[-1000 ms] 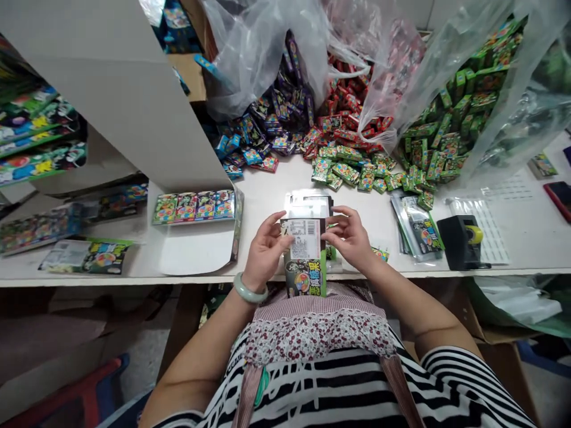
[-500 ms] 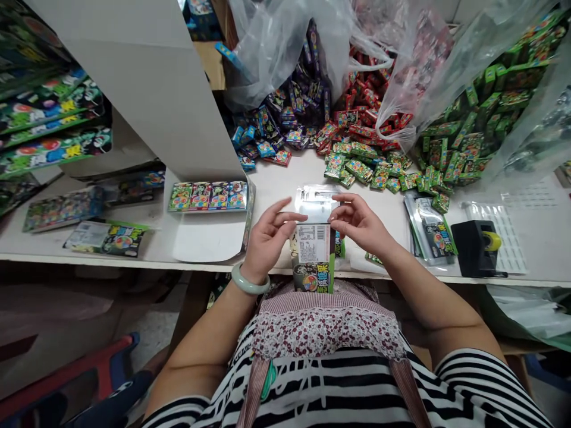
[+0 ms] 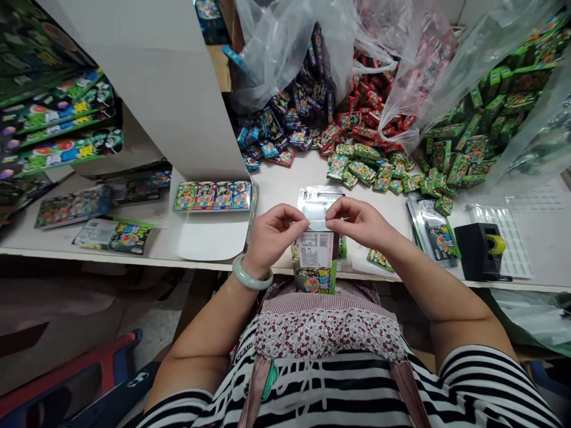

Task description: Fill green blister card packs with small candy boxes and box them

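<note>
Before me, at the table's front edge, lies a printed plastic bag (image 3: 314,252) with a white label and barcode; its lower end hangs past the edge towards my apron. My left hand (image 3: 274,235) pinches the left side of the bag's clear top, thumb against fingertips. On the other side my right hand (image 3: 361,221) pinches the same top end, its fingertips a short gap from the left ones. Under the bag shows part of another clear-topped bag (image 3: 319,193). A jade-coloured bangle (image 3: 250,274) circles my left wrist.
Left of my hands stands an open white box (image 3: 214,235) with a row of small candy boxes (image 3: 212,196). Piles of purple, red (image 3: 370,113) and green candy boxes (image 3: 464,148) spread at the back. A tape dispenser (image 3: 479,252) and more bags (image 3: 432,232) are at right.
Both hands have closed from loosely spread fingers into pinches at the bag's top end. The view has shifted slightly.
</note>
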`<state>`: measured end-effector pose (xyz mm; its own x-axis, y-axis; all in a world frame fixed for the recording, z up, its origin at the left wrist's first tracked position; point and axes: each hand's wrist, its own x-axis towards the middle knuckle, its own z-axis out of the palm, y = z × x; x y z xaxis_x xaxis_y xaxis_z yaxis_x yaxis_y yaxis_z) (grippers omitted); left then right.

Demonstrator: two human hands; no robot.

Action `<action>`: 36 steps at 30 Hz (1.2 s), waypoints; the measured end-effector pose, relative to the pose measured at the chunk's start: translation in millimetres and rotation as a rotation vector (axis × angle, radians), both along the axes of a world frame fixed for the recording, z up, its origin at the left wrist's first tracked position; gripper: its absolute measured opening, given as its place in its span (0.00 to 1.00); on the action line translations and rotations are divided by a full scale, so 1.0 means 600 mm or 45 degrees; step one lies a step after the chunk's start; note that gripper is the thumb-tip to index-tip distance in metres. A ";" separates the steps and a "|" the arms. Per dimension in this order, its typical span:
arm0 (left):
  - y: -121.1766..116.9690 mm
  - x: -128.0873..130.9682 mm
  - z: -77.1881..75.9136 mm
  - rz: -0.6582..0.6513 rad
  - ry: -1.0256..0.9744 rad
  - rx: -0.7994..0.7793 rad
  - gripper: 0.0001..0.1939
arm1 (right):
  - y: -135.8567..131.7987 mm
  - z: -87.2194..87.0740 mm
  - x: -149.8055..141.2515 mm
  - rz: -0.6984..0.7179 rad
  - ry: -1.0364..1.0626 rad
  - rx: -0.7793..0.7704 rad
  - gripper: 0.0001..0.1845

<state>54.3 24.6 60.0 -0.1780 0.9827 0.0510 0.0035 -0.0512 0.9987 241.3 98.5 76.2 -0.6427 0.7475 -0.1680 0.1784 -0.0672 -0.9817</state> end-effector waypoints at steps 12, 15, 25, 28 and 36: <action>-0.018 -0.041 -0.009 -0.279 0.019 0.147 0.04 | -0.039 -0.023 0.020 0.025 0.157 0.616 0.03; -0.012 -0.041 -0.007 -0.267 0.004 0.090 0.05 | -0.046 -0.035 0.018 -0.028 0.176 0.728 0.04; -0.022 -0.032 -0.023 -0.283 0.034 0.131 0.06 | -0.046 -0.044 0.023 -0.072 0.131 0.719 0.02; -0.020 -0.023 -0.037 -0.238 0.037 0.129 0.08 | -0.046 -0.043 0.017 -0.023 0.107 0.750 0.04; -0.017 -0.025 -0.055 -0.082 0.207 0.131 0.07 | -0.001 -0.070 0.121 -0.291 0.062 0.310 0.16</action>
